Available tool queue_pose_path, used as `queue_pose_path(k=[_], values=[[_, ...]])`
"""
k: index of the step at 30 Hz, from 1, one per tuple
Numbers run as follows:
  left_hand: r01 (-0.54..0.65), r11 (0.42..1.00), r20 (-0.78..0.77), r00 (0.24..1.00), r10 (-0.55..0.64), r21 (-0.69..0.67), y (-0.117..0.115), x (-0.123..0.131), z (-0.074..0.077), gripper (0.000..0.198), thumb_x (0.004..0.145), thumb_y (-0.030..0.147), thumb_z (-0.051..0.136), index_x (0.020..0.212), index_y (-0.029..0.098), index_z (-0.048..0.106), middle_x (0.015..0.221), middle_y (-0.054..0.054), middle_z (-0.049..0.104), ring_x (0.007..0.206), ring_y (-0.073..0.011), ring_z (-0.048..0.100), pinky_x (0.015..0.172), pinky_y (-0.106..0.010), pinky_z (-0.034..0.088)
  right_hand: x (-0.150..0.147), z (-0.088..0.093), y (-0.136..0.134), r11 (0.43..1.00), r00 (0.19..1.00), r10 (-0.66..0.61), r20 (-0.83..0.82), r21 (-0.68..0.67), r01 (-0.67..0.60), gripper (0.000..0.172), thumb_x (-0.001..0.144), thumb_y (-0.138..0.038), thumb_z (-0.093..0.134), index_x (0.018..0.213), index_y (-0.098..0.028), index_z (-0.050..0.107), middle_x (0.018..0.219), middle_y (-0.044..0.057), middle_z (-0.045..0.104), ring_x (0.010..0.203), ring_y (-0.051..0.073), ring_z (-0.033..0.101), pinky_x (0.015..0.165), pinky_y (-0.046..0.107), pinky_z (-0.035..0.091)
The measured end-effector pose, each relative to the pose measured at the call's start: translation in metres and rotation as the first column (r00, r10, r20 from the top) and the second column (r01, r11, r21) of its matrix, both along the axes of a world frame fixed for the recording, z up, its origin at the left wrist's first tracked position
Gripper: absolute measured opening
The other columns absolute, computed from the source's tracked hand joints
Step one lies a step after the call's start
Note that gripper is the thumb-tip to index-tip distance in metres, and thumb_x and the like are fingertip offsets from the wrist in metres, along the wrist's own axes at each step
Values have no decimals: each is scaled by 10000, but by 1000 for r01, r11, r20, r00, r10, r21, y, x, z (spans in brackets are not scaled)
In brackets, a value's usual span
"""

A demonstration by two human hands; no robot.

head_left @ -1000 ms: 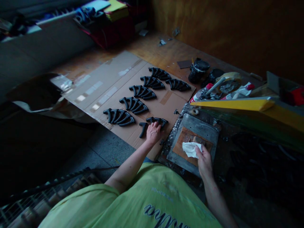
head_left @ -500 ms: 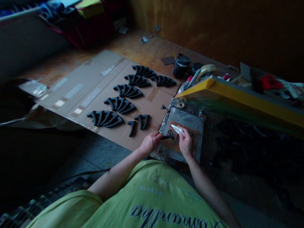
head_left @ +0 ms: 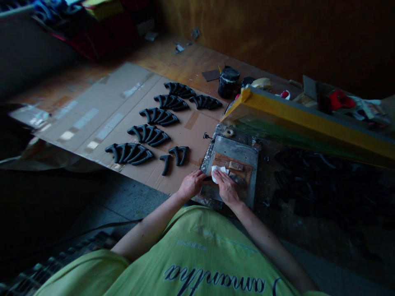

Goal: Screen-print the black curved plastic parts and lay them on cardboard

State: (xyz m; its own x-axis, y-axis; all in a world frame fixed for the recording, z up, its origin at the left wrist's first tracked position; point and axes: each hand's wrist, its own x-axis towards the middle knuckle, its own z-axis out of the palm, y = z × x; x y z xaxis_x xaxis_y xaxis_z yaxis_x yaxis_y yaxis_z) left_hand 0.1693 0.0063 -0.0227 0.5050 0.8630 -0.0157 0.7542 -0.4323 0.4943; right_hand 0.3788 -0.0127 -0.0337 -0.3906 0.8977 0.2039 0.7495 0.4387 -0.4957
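Observation:
My left hand [head_left: 191, 185] is curled shut at the near left edge of a grey metal plate [head_left: 243, 149]. It grips a black curved part, which is almost hidden between my hands. My right hand [head_left: 227, 188] presses a white cloth [head_left: 218, 170] against that part, beside a brown pad [head_left: 239, 166] on the plate. Left of the plate, on a cardboard sheet [head_left: 101, 102], lie a loose pair of black curved parts [head_left: 179, 154] and a single one [head_left: 165, 163].
Several nested groups of black curved parts [head_left: 129, 153] lie in a row across the cardboard. A yellow-edged frame [head_left: 308, 119] slants up behind the plate. A black pot [head_left: 228, 81] and clutter stand by the wooden wall. Dark parts are heaped at the right.
My left hand took a black part off the cardboard and brought it to the plate. My right hand moved the cloth over to meet it. The view shifted left.

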Motion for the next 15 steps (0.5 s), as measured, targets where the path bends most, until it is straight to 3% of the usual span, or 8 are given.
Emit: queue_pose_path(k=[4,8,11,15], values=[[-11,1000,31,999,11,11,0,0,-2,228,965,285,521,1045,165,697,952,-78,673,881,-178,637,793,-278,501,10,11,-17,1000,1000,21,5,-12,-21,532,907,-51,341,1345,-196,607,1341,83,640,1265,206,584,1104,409,463],[-19,1000,36,999,20,-14,0,0,-1,221,968,270,509,1032,175,697,958,-75,668,870,-172,636,785,-271,499,22,25,-21,997,999,-23,-42,-79,19,423,913,-76,365,1160,-199,685,1125,87,732,1074,198,678,967,355,542],[-24,999,31,999,25,-36,0,0,0,222,966,267,511,1052,177,695,980,-79,668,883,-176,638,787,-274,499,27,34,-12,981,977,-178,-117,-93,167,368,910,-99,372,1099,-207,669,1028,75,739,965,199,696,866,335,566],[-30,998,15,999,30,-55,0,0,3,226,964,276,515,1050,174,698,981,-83,665,895,-181,637,802,-276,497,17,39,11,937,913,-350,-209,-74,342,338,923,-135,377,1131,-203,635,1085,88,729,1010,216,685,884,356,555]])
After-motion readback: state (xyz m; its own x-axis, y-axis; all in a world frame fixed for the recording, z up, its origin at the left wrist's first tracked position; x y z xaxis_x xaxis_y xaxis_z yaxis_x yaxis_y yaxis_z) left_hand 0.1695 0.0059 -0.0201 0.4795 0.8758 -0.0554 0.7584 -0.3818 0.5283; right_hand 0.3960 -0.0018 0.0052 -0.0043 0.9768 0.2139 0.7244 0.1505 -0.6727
